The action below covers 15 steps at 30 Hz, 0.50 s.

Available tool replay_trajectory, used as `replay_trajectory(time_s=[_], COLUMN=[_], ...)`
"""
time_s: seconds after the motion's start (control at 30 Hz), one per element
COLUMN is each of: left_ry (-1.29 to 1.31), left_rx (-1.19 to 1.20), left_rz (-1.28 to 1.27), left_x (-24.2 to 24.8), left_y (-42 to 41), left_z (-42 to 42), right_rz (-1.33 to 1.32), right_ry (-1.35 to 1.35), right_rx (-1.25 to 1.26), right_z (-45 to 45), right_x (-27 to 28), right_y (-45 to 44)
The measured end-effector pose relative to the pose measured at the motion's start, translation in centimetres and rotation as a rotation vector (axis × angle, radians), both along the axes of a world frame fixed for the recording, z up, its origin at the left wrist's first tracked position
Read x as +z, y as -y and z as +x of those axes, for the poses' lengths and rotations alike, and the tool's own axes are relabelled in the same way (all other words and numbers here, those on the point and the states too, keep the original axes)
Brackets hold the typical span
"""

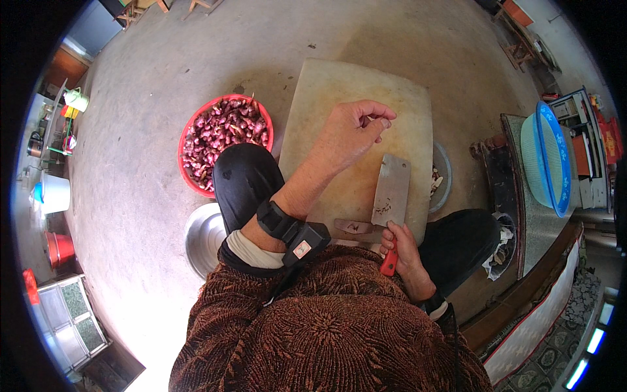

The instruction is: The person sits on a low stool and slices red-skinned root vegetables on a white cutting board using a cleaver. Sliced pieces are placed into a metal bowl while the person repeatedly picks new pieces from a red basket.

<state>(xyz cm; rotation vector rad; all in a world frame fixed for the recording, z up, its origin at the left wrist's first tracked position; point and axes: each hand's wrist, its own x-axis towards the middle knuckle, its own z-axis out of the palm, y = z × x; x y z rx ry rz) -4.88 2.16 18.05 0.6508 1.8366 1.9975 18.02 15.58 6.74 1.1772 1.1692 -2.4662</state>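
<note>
My right hand (405, 249) grips the red handle of a cleaver (392, 188). Its broad steel blade, with dark bits stuck near the heel, lies over the right part of a large, stained cutting board (338, 81). Above the middle of the board is my left hand (353, 128), its fingers curled and the thumb close to the forefinger; whether anything small is between them is hidden. Near the board's front edge lies a flat brownish piece (353, 226), perhaps a blade. Left of the board, a red plastic basin (270, 132) holds many knobbly purple-red tubers (228, 130), resembling Jerusalem artichokes.
Partly under the board's right edge, a mesh sieve (445, 169) contains pale cut pieces (435, 181). A metal basin (198, 242) stands by my left leg. At right are a blue-rimmed plastic basket (558, 161) on a ledge and a bin (504, 250) with waste.
</note>
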Motion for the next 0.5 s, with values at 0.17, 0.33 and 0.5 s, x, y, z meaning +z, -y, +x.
replay_trajectory(time_s=[0.17, 0.33, 0.5], left_ry=[-0.01, -0.017, -0.01], left_rx=[-0.003, -0.005, 0.0], left_rz=[0.021, 0.016, 0.019], left_x=[-0.04, -0.12, -0.15], left_y=[-0.02, 0.02, 0.04], left_z=[0.02, -0.09, -0.1], right_rz=[0.012, 0.014, 0.002], right_ry=[-0.006, 0.003, -0.013], right_rx=[-0.007, -0.002, 0.003], right_z=[-0.03, -0.06, 0.06], right_x=[0.27, 0.42, 0.2], right_y=[0.12, 0.16, 0.05])
